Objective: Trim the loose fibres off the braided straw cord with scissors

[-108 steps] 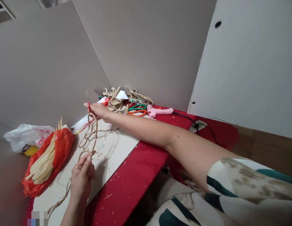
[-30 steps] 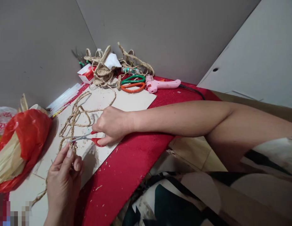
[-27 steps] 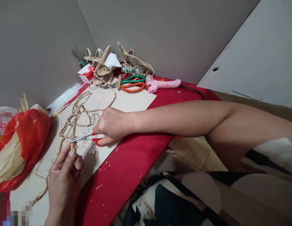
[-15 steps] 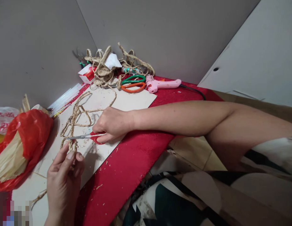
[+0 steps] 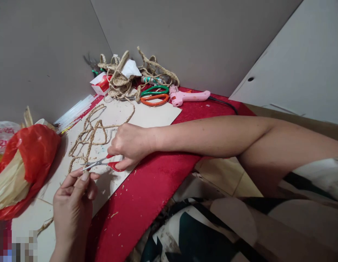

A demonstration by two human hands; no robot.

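Observation:
My left hand [image 5: 76, 191] pinches a braided straw rope [image 5: 92, 140] between thumb and fingers, low on the white board. From there the rope runs up into loose loops lying on the board. In my right hand [image 5: 128, 145] is a pair of red-handled scissors [image 5: 98, 163], fingers closed round the handles. The scissors' blades are parted and reach across the rope just above my left fingertips. Whether the rope lies fully between the blades I cannot tell.
At the back lie a heap of braided rope [image 5: 121, 83], green-and-orange-handled scissors [image 5: 155, 95] and a pink glue gun [image 5: 188, 96] with a black cord. A red plastic bag [image 5: 45, 153] of pale husks stands at left. Scraps litter the white board [image 5: 163, 112] and red cloth [image 5: 147, 193].
The scissors have opened, their blades spreading apart at the rope. The rope above my left fingers now lies flatter, and the fingertips have moved slightly right and up.

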